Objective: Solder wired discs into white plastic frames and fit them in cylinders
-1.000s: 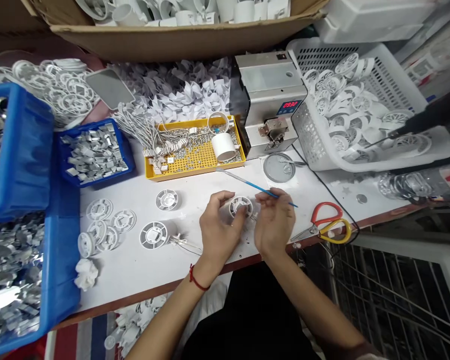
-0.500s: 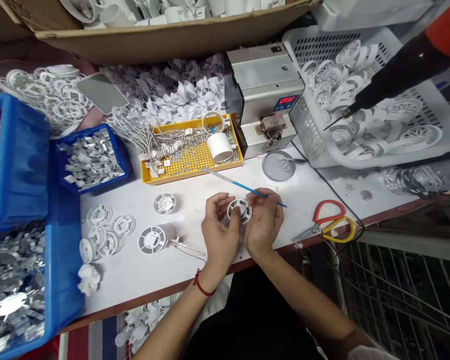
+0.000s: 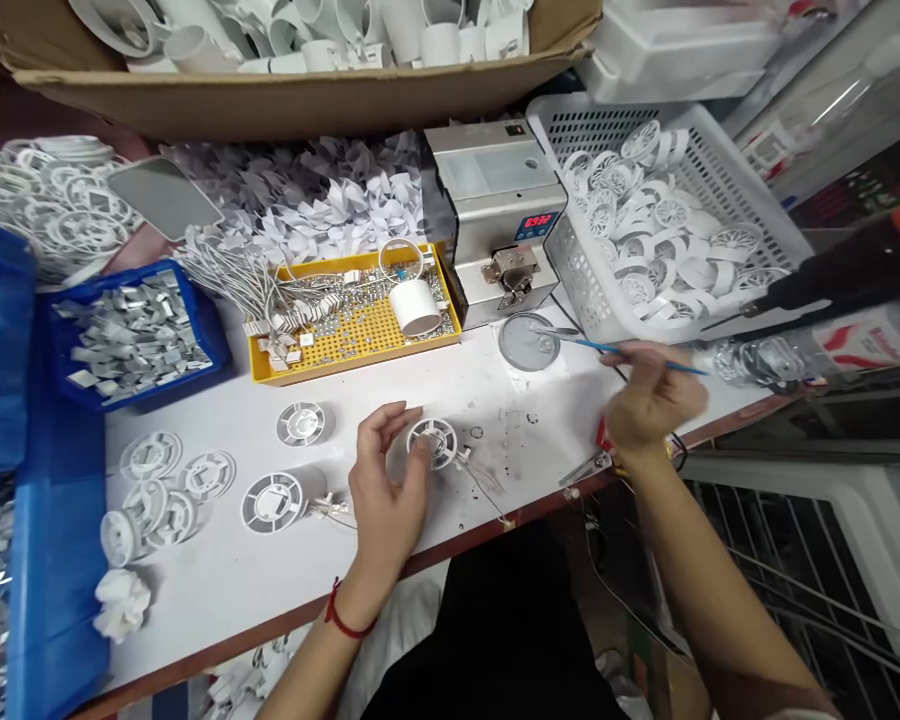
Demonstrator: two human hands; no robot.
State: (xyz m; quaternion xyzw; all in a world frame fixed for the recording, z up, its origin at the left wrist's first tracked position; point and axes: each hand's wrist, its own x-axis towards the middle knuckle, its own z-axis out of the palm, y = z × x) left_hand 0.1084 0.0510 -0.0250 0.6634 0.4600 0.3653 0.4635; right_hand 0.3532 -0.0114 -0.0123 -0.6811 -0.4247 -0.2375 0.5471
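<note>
My left hand point(image 3: 384, 490) grips a white round lamp housing point(image 3: 445, 436) with a spoked rim, thumb on its front face. Thin wires point(image 3: 484, 480) trail from this housing onto the tabletop. In my right hand point(image 3: 651, 398) is a slim blue brush point(image 3: 598, 346), held near its rear part. The brush's tip reaches over a round grey dish point(image 3: 523, 350) of pale paste; whether it touches the paste I cannot tell. Left of my left hand stand two similar white housings, one small point(image 3: 301, 424) and one larger point(image 3: 276, 502) with wires beside it.
Several white discs point(image 3: 150, 456) lie at left near a blue bin point(image 3: 214, 345) of metal pieces. A yellow tray point(image 3: 352, 366) holds small parts. Behind stand a metal machine point(image 3: 487, 215) and a white basket point(image 3: 607, 318). Scissors point(image 3: 591, 466) lie near the front edge; a screwdriver point(image 3: 810, 285) hangs at right.
My right hand has left the housing and moved right, bringing the brush over to the dish. My left hand still holds the housing, whose wires now show. The view has shifted.
</note>
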